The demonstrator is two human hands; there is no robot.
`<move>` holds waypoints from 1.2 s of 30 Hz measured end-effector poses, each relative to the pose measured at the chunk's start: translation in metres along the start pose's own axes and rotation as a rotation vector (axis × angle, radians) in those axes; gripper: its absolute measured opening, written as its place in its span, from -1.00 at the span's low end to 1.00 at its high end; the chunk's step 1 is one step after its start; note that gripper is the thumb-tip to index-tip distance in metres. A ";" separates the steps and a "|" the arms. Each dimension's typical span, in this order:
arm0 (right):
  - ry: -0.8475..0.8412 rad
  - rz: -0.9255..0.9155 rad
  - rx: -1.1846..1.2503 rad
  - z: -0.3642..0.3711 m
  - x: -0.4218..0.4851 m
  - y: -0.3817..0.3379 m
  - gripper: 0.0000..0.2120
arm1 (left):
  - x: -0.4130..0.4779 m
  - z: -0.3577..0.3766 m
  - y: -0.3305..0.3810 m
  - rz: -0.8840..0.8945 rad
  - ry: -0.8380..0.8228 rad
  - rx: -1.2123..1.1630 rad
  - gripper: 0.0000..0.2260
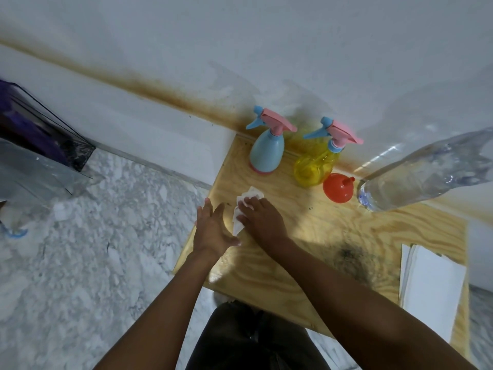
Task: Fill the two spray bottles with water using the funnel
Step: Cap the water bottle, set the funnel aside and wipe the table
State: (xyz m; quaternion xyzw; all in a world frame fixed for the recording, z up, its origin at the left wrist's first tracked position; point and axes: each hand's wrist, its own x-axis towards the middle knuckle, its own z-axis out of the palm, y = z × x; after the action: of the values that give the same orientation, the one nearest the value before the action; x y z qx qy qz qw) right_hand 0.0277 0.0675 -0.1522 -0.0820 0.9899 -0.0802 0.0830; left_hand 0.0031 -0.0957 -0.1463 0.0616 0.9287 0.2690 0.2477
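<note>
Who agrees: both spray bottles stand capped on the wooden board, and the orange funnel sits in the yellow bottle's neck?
No. The head view shows the orange funnel resting on the wooden board beside the yellow bottle, not in its neck. The rest holds.

A white wall (240, 36) fills the far side, with a rusty brown stain (165, 89) running along its base. Your pale plywood worktop (306, 249) butts against it on the right. Grey-white marbled floor (93, 249) spreads left, with a clear plastic bag (32, 156) at the far left.
</note>
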 end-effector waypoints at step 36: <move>0.160 0.119 0.020 -0.012 -0.037 0.010 -0.76 | -0.007 -0.007 0.008 -0.040 -0.042 0.018 -0.01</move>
State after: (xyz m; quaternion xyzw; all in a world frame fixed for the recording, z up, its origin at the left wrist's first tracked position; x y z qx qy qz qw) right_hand 0.0603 0.0858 -0.1364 -0.0154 0.9957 -0.0914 0.0091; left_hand 0.0051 -0.0936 -0.1341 0.0508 0.9267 0.2544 0.2719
